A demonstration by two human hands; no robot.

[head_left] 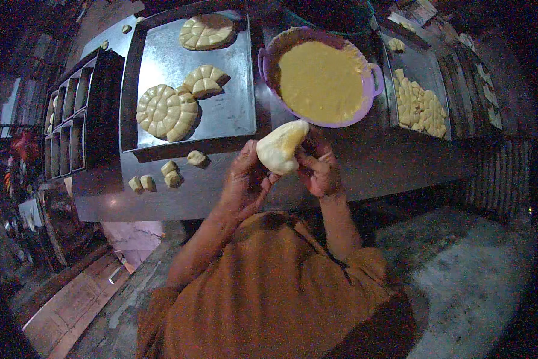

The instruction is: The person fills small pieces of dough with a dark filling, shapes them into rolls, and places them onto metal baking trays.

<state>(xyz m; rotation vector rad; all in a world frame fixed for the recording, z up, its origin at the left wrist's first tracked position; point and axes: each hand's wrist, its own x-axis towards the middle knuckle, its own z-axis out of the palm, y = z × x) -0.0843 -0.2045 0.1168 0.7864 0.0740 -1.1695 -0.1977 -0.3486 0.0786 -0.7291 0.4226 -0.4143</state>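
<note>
Between my two hands, just in front of the purple basin, is a pale piece of dough (276, 151) with a yellow smear on its upper right side. My left hand (245, 178) grips it from the left, fingers curled under its lower edge. From the right, my right hand (318, 164) pinches its side. Yellow, thick filling (320, 81) fills much of the purple basin (337, 124), which has a handle on each side. Several small dough lumps (196, 158) rest on the table to the left of my hands.
A metal tray (224, 119) at the back left bears a round of dough pieces (167, 112) and other dough clusters. Another tray (414, 57) at right holds packed dough pieces (420, 105). Sectioned baking tins (65, 122) stand far left. The dark table's edge (400, 194) runs before me.
</note>
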